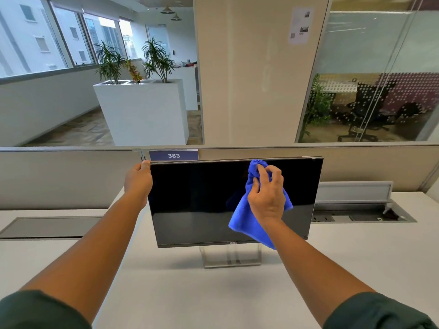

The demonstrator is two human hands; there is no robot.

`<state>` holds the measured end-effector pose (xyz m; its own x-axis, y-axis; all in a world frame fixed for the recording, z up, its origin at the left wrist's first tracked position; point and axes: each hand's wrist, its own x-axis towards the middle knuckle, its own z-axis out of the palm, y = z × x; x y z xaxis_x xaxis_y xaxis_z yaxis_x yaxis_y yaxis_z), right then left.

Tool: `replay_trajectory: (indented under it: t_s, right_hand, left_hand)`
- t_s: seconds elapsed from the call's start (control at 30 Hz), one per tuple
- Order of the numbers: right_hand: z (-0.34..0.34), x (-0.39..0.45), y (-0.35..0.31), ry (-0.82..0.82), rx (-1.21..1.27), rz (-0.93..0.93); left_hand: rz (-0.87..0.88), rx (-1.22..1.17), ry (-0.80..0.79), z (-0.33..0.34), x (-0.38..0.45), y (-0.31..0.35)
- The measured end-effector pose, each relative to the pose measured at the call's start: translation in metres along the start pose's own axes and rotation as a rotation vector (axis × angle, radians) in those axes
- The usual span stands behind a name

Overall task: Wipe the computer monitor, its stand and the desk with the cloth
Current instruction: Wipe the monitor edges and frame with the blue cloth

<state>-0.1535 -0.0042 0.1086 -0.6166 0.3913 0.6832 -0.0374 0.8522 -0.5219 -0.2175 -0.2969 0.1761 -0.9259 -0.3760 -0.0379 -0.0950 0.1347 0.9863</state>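
Office cubicle, white counter [356,269] backed by beige partition. Monitor [202,200] stood at centre on clear stand [231,256], screen dark, glossy. Top-left corner gripped by left hand [139,179], fingers curled over edge. Blue cloth [249,222] bunched in right hand [267,193], pressed on screen at 2 o'clock, loose end hung toward 5 o'clock. Judged early: screen wipe underway; stand, counter not yet wiped.

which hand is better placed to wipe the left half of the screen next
Right. The right hand already grips the cloth against the monitor near its upper right, so it probably only needs to sweep across. The left hand holds the monitor's top left corner, steadying it.
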Motion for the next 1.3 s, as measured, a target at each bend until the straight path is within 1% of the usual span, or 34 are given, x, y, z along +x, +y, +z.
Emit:
replay_trajectory:
  t_s: [0.13, 0.3, 0.4, 0.47, 0.53, 0.6, 0.67, 0.73, 0.83, 0.9, 0.93, 1.1, 1.23, 1.27, 1.3]
  right_hand:
    - [-0.018, 0.014, 0.027, 0.071, 0.012, 0.134]
    - [-0.039, 0.027, 0.059, 0.168, 0.033, 0.37]
    - [-0.039, 0.027, 0.06, 0.185, 0.039, 0.421]
    - [-0.036, 0.022, 0.051, 0.159, 0.095, 0.397]
    - [-0.031, 0.014, 0.041, 0.081, 0.125, 0.249]
    - [-0.026, 0.005, 0.037, -0.021, 0.081, 0.063]
    - [-0.026, 0.003, 0.04, -0.043, 0.049, 0.001]
    - [-0.028, 0.008, 0.047, 0.041, 0.045, 0.063]
    - [-0.039, 0.022, 0.066, 0.192, 0.067, 0.321]
    - [-0.046, 0.029, 0.078, 0.231, 0.059, 0.439]
    - [-0.048, 0.03, 0.082, 0.233, 0.053, 0.444]
    - [-0.04, 0.027, 0.073, 0.255, 0.034, 0.376]
    - [-0.034, 0.027, 0.058, 0.167, -0.014, 0.091]
    - [-0.034, 0.028, 0.059, 0.165, -0.023, 0.057]
    - [-0.034, 0.029, 0.06, 0.187, -0.013, 0.069]
  left_hand:
    - [-0.071, -0.041, -0.015, 0.0, 0.0, 0.001]
    - [-0.123, -0.032, -0.062, -0.006, 0.005, 0.004]
    - [-0.119, -0.039, -0.096, -0.008, 0.004, 0.004]
    - [-0.119, -0.041, -0.096, -0.008, 0.004, 0.004]
    - [-0.12, -0.05, -0.096, -0.008, 0.003, 0.004]
    - [-0.123, -0.058, -0.094, -0.008, 0.003, 0.005]
    - [-0.125, -0.054, -0.094, -0.009, 0.003, 0.005]
    - [-0.126, -0.052, -0.096, -0.01, 0.003, 0.005]
    - [-0.119, -0.046, -0.106, -0.01, 0.001, 0.007]
    - [-0.116, -0.039, -0.114, -0.01, 0.001, 0.007]
    - [-0.116, -0.036, -0.117, -0.01, 0.001, 0.007]
    - [-0.129, -0.02, -0.159, -0.014, 0.004, 0.006]
    - [-0.123, -0.036, -0.178, -0.013, 0.006, 0.006]
    - [-0.125, -0.043, -0.177, -0.012, 0.005, 0.006]
    - [-0.126, -0.047, -0.178, -0.012, 0.005, 0.006]
